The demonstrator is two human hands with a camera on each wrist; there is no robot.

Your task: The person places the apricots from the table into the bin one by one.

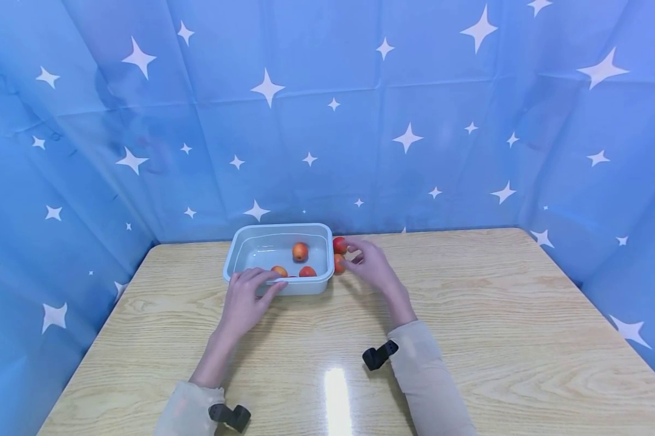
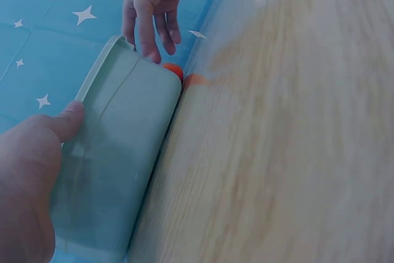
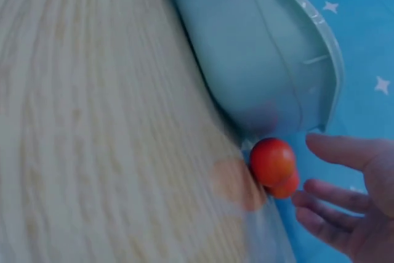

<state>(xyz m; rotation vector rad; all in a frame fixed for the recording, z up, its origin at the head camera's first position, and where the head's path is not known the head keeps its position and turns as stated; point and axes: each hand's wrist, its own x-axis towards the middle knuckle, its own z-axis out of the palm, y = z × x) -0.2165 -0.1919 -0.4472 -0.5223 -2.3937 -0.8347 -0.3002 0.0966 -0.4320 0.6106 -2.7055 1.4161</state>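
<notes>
We are seemingly at the pick-up step, poising our right hand (image 1: 373, 265) at two apples (image 1: 338, 264).
Our right fingers are standing wide; narrowing them around one apple seems called for. Our left hand (image 1: 246, 298) is gripping the plastic box (image 1: 306, 287) by its rim. Both smooth, red-orange apples are sitting on the bench (image 1: 523, 315), just beside the box's right end.
</notes>
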